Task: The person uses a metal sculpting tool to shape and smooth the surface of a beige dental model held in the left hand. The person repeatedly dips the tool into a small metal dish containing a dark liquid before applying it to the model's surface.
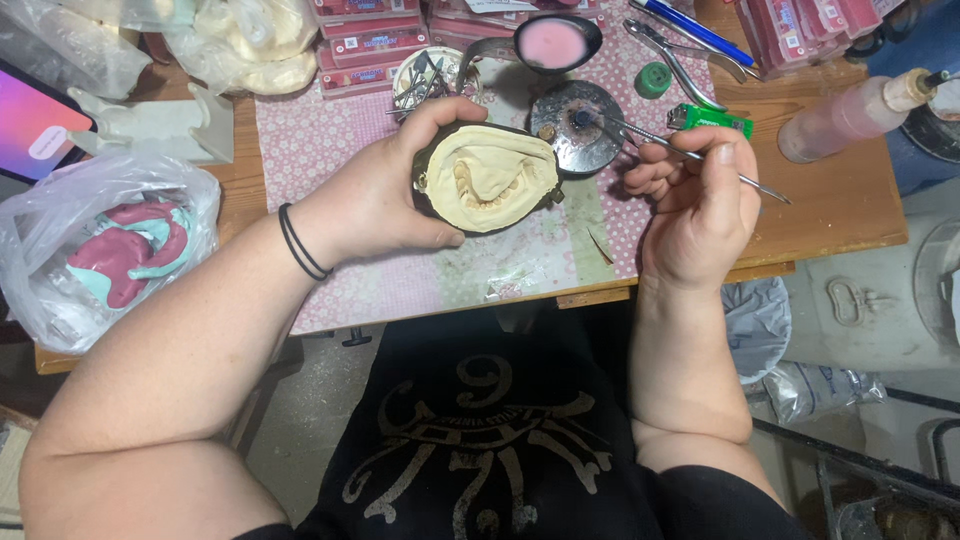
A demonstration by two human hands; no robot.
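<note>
Two hands work above the mat (pixel 330 140): the left hand (pixel 385 195) grasps one dark flask (pixel 487 178) with a cream tooth mould at centre, and the right hand (pixel 700 195), at 3 o'clock of it, pinches one thin metal tool (pixel 690 153) whose tip reaches one round dish (pixel 577 125) at 1 o'clock. I judge a slip of the tool could gouge the soft mould, or the flask could tip from the open palm; also one green lighter (pixel 712 118), one pink bowl (pixel 556 42), one bottle (pixel 855 112)

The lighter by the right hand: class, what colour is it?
Bright green; the lighter lies on the table, clearest in the head view.
</note>
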